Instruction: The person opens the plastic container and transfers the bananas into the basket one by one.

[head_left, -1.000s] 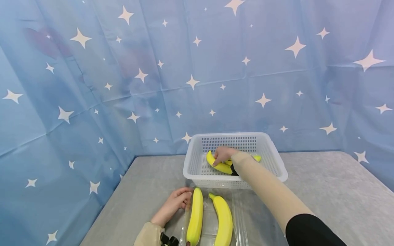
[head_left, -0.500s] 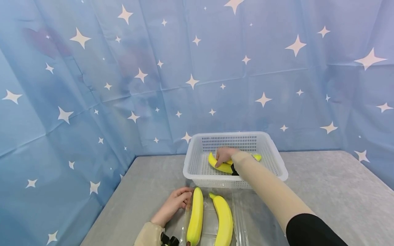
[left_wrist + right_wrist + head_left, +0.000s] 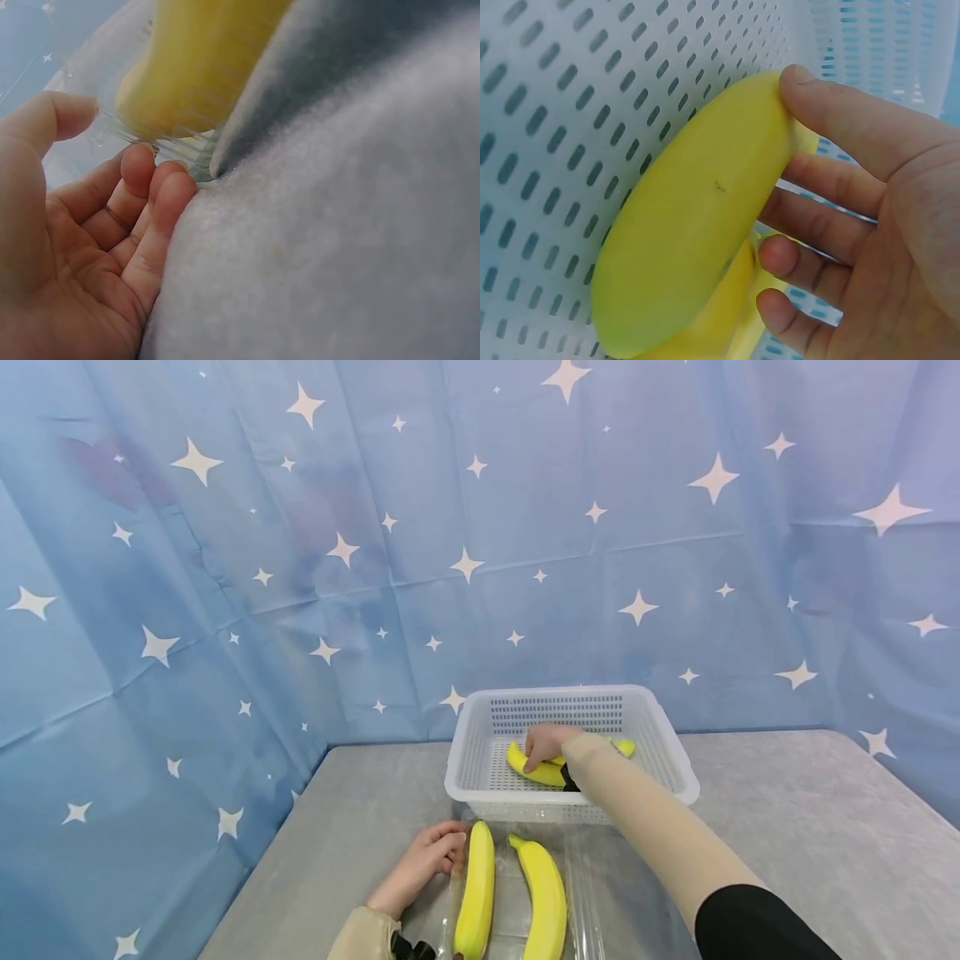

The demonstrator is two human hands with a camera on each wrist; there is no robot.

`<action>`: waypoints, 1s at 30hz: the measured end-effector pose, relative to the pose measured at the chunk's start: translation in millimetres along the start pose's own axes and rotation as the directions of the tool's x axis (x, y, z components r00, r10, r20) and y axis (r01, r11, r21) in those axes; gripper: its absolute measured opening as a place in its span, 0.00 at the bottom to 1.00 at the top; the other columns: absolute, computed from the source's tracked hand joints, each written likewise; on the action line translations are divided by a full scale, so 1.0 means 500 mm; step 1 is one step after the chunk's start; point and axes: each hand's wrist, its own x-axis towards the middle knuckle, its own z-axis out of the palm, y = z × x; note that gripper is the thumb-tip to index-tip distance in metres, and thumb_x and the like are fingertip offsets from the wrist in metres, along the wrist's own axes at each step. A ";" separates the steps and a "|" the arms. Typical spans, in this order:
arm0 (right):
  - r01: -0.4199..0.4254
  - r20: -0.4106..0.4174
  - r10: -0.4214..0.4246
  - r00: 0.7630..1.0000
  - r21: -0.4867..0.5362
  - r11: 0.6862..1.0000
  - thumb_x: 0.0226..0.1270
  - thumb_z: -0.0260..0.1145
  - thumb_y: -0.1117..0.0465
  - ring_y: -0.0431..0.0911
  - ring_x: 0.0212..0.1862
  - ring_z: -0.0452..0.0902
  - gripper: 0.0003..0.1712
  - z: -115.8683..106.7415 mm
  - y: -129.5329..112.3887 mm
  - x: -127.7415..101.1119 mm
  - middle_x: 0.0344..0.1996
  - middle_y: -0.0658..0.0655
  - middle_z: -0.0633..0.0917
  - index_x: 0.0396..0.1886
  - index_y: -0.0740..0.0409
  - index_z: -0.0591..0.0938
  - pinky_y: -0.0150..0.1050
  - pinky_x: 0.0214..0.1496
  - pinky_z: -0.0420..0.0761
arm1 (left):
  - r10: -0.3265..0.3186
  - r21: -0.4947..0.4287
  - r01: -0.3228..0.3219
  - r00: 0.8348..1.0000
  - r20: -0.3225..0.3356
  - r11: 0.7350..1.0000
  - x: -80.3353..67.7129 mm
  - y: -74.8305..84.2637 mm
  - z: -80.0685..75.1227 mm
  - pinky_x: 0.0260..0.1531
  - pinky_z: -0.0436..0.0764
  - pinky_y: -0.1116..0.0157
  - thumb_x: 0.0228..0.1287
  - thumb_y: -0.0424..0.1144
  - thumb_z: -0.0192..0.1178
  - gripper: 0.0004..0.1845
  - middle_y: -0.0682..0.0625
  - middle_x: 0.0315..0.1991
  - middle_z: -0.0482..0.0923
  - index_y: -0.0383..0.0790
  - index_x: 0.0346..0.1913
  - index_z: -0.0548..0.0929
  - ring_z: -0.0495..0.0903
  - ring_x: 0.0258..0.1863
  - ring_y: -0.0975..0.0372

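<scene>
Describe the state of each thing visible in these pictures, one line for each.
Basket: upright, open at the top.
Held banana: gripped, inside the basket.
Right hand: gripping the held banana.
Other basket bananas: partly hidden; number unclear.
Front left banana: lying, not held.
Front right banana: lying beside it, apart.
Clear plastic: lying in front of the basket.
Left hand: fingers bent at its edge; grip unclear.
Backdrop: hanging, creased.
</scene>
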 end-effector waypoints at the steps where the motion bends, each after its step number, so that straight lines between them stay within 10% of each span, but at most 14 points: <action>1: 0.000 0.006 0.000 1.000 0.002 1.000 0.58 0.73 0.56 0.41 0.17 0.43 0.33 0.000 -0.001 0.000 0.11 0.47 0.53 0.10 0.48 0.57 0.35 0.22 0.54 | 0.001 -0.002 -0.001 1.000 -0.001 1.000 0.000 -0.001 -0.001 0.23 0.77 0.69 0.70 0.40 0.54 0.20 0.50 0.26 0.76 0.27 0.56 0.77 0.75 0.24 0.64; 7: -0.011 0.067 0.011 0.998 -0.001 1.000 0.56 0.74 0.61 0.42 0.21 0.45 0.29 0.003 -0.004 0.002 0.17 0.49 0.54 0.15 0.50 0.59 0.38 0.27 0.56 | -0.001 -0.007 0.001 1.000 -0.004 1.000 -0.001 -0.005 -0.003 0.23 0.77 0.69 0.70 0.40 0.54 0.21 0.50 0.26 0.76 0.26 0.56 0.77 0.75 0.23 0.64; 11: -0.056 0.096 0.059 0.994 -0.034 0.998 0.54 0.75 0.63 0.41 0.32 0.65 0.09 0.001 -0.002 -0.003 0.36 0.49 0.77 0.35 0.54 0.83 0.37 0.34 0.71 | -0.004 -0.004 0.004 1.000 -0.006 1.000 0.000 -0.006 -0.003 0.23 0.78 0.68 0.70 0.40 0.54 0.21 0.50 0.26 0.76 0.26 0.57 0.77 0.75 0.24 0.64; 14: -0.097 0.101 0.102 0.990 -0.059 0.994 0.53 0.74 0.64 0.46 0.52 0.71 0.31 0.000 0.003 -0.005 0.63 0.53 0.73 0.60 0.49 0.80 0.42 0.44 0.78 | -0.007 0.003 0.007 1.000 -0.010 1.000 0.000 -0.004 -0.003 0.23 0.78 0.68 0.70 0.41 0.54 0.21 0.50 0.27 0.76 0.27 0.57 0.77 0.75 0.24 0.64; 30: -0.006 0.040 0.009 0.999 -0.087 0.996 0.58 0.73 0.61 0.55 0.62 0.69 0.27 -0.003 -0.011 0.012 0.64 0.56 0.73 0.59 0.49 0.80 0.49 0.53 0.77 | -0.010 0.011 0.010 1.000 -0.004 1.000 0.001 0.001 -0.003 0.24 0.78 0.67 0.72 0.43 0.52 0.22 0.50 0.27 0.76 0.29 0.59 0.77 0.75 0.25 0.62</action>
